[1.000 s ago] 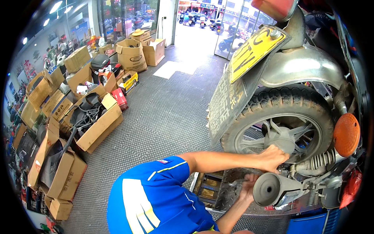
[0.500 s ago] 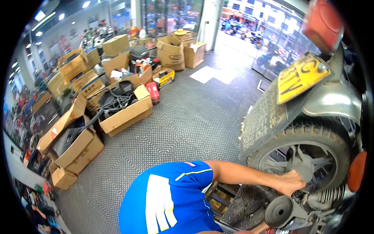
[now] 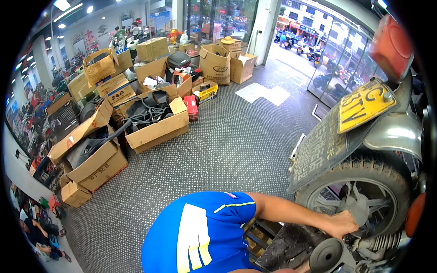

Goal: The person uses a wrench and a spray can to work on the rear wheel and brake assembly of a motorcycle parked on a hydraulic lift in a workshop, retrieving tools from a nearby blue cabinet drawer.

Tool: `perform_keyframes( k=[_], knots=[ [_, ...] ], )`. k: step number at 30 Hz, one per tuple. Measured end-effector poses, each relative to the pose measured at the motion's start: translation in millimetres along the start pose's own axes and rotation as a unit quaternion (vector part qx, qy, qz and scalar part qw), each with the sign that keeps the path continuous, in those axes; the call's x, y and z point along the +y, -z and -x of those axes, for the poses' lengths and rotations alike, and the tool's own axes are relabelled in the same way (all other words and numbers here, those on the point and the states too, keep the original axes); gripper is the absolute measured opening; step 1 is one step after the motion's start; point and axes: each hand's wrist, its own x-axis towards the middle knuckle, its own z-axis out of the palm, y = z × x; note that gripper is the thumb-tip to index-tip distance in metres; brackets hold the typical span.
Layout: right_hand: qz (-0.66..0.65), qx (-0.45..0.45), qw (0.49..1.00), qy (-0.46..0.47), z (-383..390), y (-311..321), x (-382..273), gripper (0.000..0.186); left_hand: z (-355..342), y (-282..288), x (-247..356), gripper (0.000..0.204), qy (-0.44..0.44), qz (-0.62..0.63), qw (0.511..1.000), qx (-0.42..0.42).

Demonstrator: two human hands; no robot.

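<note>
From the lower edge my left arm, in a blue short sleeve (image 3: 234,209), reaches right to a motorcycle's rear wheel (image 3: 314,193). My left hand (image 3: 342,224) is closed beside the grey round hub (image 3: 356,211), knuckles up. Its fingertips are hidden, and what they grip cannot be made out. Below the hand sits a dark round part (image 3: 339,248) with a hole in its middle. A bit of my right arm (image 3: 300,269) shows at the bottom edge. The right hand's fingers are hidden behind the round part. A ribbed shock absorber (image 3: 386,241) lies right of my left hand.
Open cardboard boxes (image 3: 159,135) with black parts stand on the studded metal floor (image 3: 218,154) at left. A mudflap (image 3: 314,164), yellow plate (image 3: 366,104) and red tail light (image 3: 391,48) overhang the wheel. A dark plate (image 3: 289,245) lies under my arm. A person (image 3: 38,232) sits far left.
The whole view has shifted, so boxes, doorway and motorcycle appear farther right. My left hand stays closed at the hub, in nearly the same place. Less of my right arm shows.
</note>
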Motion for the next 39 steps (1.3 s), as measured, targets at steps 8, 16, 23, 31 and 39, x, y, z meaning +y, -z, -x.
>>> perform_keyframes(
  k=[8, 16, 23, 31, 39],
  knots=[
    [0.029, 0.038, 0.998, 0.051, 1.4, 29.9, 15.9, 0.015, -0.1, -2.9, 1.4, 0.064, -0.001, -0.002, 1.000, -0.025],
    [-0.274, -0.167, 0.946, -0.050, 13.6, -15.7, 1.5, 0.021, -2.7, 25.5, 14.5, 0.048, 0.029, 0.025, 0.997, -0.060],
    [0.137, 0.116, 0.976, 0.123, -36.1, 93.6, -21.5, 0.020, -2.2, 33.7, 13.0, 0.057, 0.020, -0.005, 0.996, -0.092],
    [-0.122, -0.038, 0.992, 0.000, 14.1, 30.9, 19.5, 0.015, 1.6, 31.7, 15.0, 0.053, 0.010, -0.014, 0.998, -0.056],
    [-0.040, -0.063, 0.997, -0.001, 5.7, 35.3, -0.8, 0.022, -0.6, 29.2, 11.9, 0.053, 0.011, -0.017, 0.998, -0.061]
  ],
)
